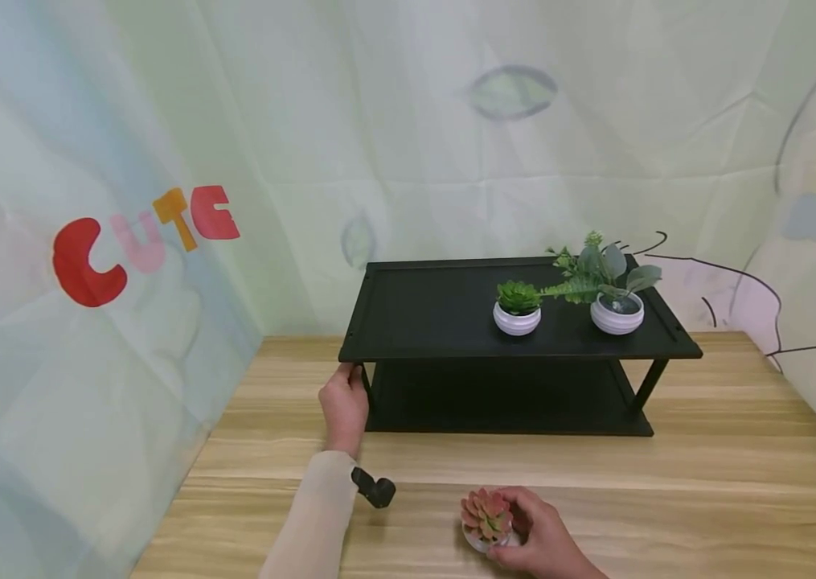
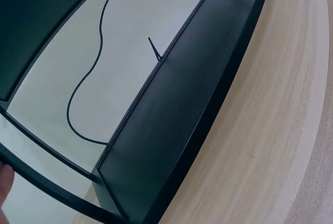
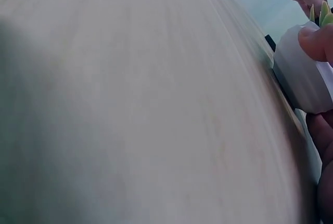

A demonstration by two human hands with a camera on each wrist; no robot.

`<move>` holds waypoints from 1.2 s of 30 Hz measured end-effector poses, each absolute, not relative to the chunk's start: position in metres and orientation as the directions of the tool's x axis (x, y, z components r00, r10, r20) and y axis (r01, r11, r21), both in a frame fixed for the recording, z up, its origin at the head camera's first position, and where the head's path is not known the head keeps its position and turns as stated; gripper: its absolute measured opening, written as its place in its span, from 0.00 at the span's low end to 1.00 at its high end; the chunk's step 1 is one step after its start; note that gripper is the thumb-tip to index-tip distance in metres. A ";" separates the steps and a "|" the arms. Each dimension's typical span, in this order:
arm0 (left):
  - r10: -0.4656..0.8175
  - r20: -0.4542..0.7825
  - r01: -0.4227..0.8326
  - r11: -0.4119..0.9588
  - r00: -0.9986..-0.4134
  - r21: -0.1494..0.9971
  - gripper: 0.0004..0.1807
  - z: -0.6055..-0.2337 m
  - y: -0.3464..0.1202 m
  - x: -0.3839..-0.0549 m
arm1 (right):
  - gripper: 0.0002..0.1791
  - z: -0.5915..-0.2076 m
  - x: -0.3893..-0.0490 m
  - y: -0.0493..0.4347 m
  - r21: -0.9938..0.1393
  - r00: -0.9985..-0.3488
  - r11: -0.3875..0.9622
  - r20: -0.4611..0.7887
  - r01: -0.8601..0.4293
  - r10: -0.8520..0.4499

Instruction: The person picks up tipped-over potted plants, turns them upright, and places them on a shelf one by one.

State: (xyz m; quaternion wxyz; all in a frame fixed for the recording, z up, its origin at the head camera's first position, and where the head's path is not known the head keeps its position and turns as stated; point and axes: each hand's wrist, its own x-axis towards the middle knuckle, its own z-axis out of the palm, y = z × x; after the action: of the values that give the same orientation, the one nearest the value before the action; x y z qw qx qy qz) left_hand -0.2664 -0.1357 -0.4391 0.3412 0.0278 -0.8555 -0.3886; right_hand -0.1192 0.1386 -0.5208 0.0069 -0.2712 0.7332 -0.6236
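A black two-tier shelf [image 1: 422, 310] stands on the wooden table. My left hand [image 1: 346, 406] holds its left end by the side support, just under the top board. Only a bit of that hand [image 2: 4, 185] shows in the left wrist view, against the support. Near the table's front, my right hand [image 1: 541, 535] grips a small potted succulent [image 1: 487, 515] with reddish leaves. In the right wrist view its white pot [image 3: 302, 67] sits between thumb and fingers, low over the tabletop.
On the top board stand a green potted succulent [image 1: 518, 310] and, to its right, a leafy potted plant [image 1: 617, 310] in a white pot. The lower board [image 1: 494, 394] lies beneath. A printed cloth [image 1: 408, 145] hangs behind and beside the wooden table [image 1: 755, 450].
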 end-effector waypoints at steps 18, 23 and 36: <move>-0.297 0.547 0.223 0.686 -0.783 0.692 0.07 -0.437 -0.135 -0.265 | 0.25 -0.492 -0.120 0.124 -0.915 -0.886 0.180 0.276 -0.361 -0.374; -0.296 0.562 0.232 0.693 -0.772 0.683 0.06 -0.437 -0.135 -0.266 | 0.24 -0.480 -0.123 0.121 -0.887 -0.875 0.203 0.327 -0.414 -0.356; -0.300 0.558 0.226 0.692 -0.774 0.686 0.06 -0.439 -0.137 -0.265 | 0.24 -0.444 -0.145 0.111 -0.853 -0.868 0.261 0.354 -0.452 -0.347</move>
State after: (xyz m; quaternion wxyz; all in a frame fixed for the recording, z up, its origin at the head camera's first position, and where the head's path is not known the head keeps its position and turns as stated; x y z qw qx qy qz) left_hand -0.2648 -0.1373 -0.4386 0.3357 0.0217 -0.8562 -0.3921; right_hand -0.1449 0.1115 -0.4436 -0.0476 -0.2521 0.7925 -0.5533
